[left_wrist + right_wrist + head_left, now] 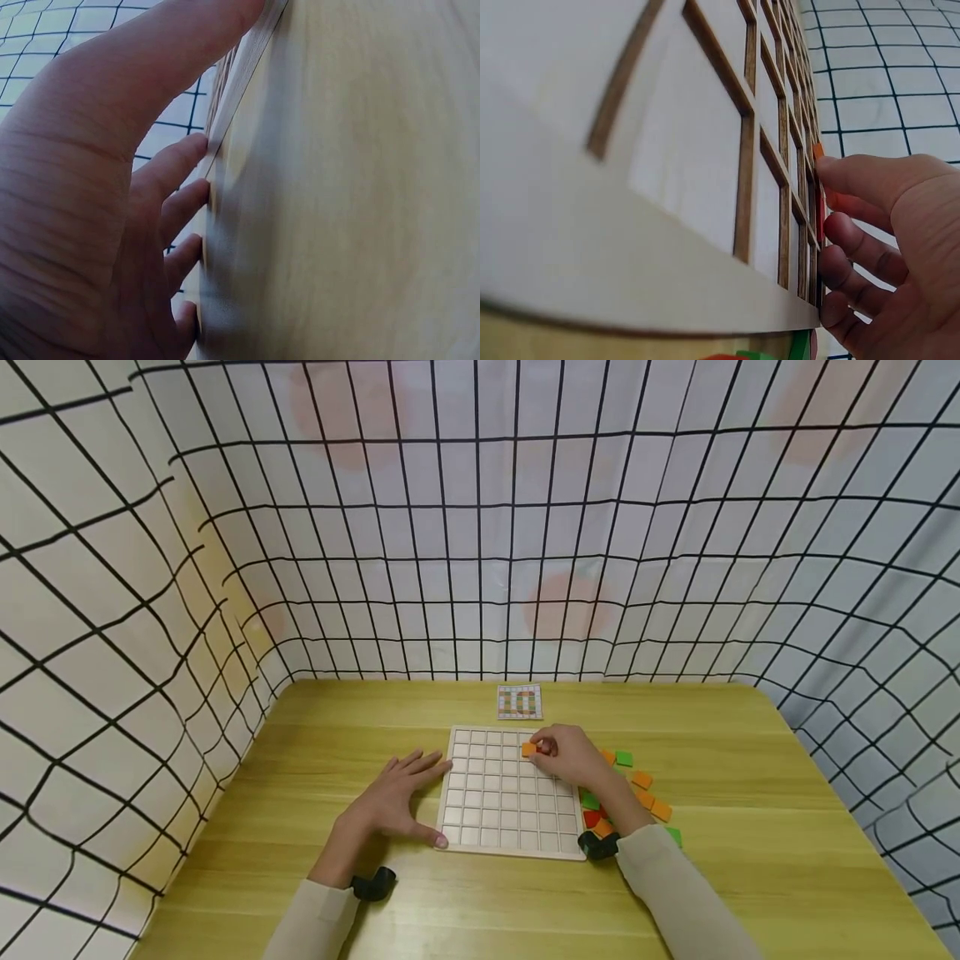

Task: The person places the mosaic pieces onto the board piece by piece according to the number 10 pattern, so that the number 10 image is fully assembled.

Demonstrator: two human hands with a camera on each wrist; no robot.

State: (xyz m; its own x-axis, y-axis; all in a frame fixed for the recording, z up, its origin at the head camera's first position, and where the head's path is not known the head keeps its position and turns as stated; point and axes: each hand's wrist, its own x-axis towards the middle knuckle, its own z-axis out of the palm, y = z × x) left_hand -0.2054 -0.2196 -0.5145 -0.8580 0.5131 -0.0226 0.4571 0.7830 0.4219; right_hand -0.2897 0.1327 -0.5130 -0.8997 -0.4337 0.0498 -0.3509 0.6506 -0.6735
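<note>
A pale wooden board [491, 817] with a grid of square recesses lies on the table. My left hand [392, 797] is spread along its left side, thumb at the near left corner and a fingertip by the left edge. Over the far right part of the board, my right hand [573, 756] pinches an orange square tile [528, 749] between thumb and finger. In the right wrist view the orange tile [818, 151] shows at the fingertips, with a strip of red [820, 217] beside the curled fingers.
Loose orange, green and red tiles [661, 810] lie right of the board, some hidden under my right forearm. A small card [519, 702] with a coloured grid pattern lies behind the board. Black-lined white walls [480, 577] rise around the wooden table [750, 827].
</note>
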